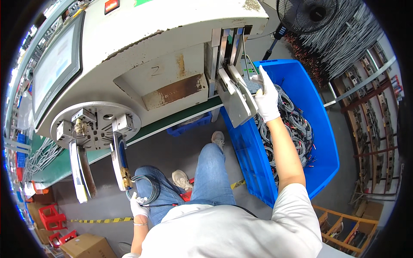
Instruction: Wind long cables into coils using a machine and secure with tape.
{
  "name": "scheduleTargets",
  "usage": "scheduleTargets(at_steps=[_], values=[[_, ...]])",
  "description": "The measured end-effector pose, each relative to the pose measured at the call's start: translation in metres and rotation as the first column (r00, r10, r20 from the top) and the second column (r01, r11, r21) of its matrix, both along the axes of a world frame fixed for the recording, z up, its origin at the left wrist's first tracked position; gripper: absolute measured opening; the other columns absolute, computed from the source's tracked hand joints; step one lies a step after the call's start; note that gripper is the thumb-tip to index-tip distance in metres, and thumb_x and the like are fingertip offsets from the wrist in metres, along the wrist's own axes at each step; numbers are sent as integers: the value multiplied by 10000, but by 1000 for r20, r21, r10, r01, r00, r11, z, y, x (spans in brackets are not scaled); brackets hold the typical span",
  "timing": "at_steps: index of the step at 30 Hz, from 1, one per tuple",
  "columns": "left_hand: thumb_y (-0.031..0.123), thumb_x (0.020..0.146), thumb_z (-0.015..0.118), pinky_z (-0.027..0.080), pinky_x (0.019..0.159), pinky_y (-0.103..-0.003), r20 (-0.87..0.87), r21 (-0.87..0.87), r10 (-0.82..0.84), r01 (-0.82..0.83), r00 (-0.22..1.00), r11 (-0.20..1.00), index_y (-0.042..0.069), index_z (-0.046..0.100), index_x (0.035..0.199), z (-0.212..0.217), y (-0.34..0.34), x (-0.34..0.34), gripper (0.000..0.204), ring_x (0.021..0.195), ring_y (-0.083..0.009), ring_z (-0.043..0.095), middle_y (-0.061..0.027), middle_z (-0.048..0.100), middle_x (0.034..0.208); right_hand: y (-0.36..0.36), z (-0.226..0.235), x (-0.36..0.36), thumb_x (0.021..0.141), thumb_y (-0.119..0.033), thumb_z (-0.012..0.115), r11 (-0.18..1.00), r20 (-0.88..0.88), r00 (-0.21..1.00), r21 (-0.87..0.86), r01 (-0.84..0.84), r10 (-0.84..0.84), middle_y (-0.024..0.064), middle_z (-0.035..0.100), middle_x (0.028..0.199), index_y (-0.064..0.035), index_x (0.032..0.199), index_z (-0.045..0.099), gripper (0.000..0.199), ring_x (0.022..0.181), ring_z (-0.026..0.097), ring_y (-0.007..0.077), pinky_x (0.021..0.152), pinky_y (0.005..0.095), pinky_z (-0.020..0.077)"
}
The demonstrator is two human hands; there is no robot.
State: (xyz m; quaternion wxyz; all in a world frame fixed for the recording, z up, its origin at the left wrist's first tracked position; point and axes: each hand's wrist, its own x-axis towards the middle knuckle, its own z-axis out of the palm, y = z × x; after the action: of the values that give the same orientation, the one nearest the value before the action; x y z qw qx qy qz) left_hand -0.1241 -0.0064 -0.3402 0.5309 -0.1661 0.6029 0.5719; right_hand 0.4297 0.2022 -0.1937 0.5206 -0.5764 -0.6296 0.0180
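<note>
Down low, left hand [138, 208], white-gloved, fingers closed round a coil of grey cable [144, 189]. Coil is a loose ring of several turns, smooth sheath, held just under the curved metal arm [118, 160] of the winding head [95, 125]; a thin dark lead trails from it across the lap toward red-tipped ends. Winding head: round grey disc, blocky clamps bolted on, two long blades hanging down, worn and stained.

Right hand [266, 98], also gloved, raised to the folded steel chute [235, 96] on the machine's right end; fingers extended and flat against it, gripping nothing that can be seen.

Blue plastic crate [323, 142] just beside the right arm, deep, ribbed walls, partly filled with bundled grey cable coils [292, 124] showing red and bare ends, lying tangled.

Machine housing [172, 51] pale painted metal, chipped, rust patches; touchscreen panel [53, 69] at the left. Green-edged tabletop [172, 122] below it carries loose grey wires at far left. Floor grey, yellow-black tape line. Red plastic stools [53, 217] and cardboard box [88, 246] lower left. Black fan [307, 15] top right, cable hanks hung behind.
</note>
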Motion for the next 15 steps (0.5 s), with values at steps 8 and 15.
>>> scheduleTargets(at_steps=[8,15], values=[[253,935,539,406,522,-312,19,-8,4,-4,1000,1000,199,317,535,0,0,-2,460,411,-141,330,29,280,460,1,-2,1,683,176,376,1000,-9,1000,4,0,0,147,629,1084,-53,1390,417,744,1018,630,222,904,298,474],[259,927,551,408,522,-315,2,28,-22,22,1000,999,204,314,532,-1,-3,-1,464,412,-144,330,27,279,457,0,1,-1,686,182,362,1000,-9,1000,15,-3,3,128,636,1087,-63,1392,423,750,1010,632,208,899,288,476]])
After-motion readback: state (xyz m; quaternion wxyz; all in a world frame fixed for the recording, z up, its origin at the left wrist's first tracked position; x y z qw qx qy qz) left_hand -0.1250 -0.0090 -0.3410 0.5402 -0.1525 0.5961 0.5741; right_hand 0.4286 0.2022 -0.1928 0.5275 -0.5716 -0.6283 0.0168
